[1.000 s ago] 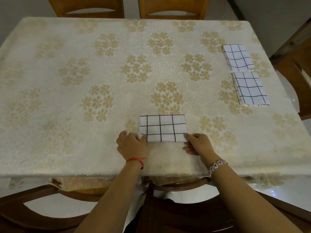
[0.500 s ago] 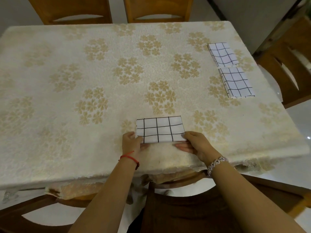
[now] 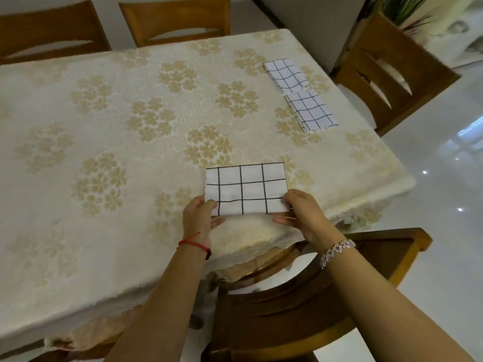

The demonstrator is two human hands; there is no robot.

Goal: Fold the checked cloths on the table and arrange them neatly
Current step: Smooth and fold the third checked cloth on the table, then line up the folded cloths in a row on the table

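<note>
A brown chair stands under my arms at the tablecloth's near edge. My left hand and right hand each pinch a near corner of the folded checked cloth, thumbs on top, fingers beneath. Far right, the nearer folded cloth lies just beside the farther folded cloth.

Three folded checked cloths, one surface with one floral-pattern covering, four wooden chairs, two hands, two wrist ornaments comprising one red string band and one beaded bracelet, one leafy plant.
</note>
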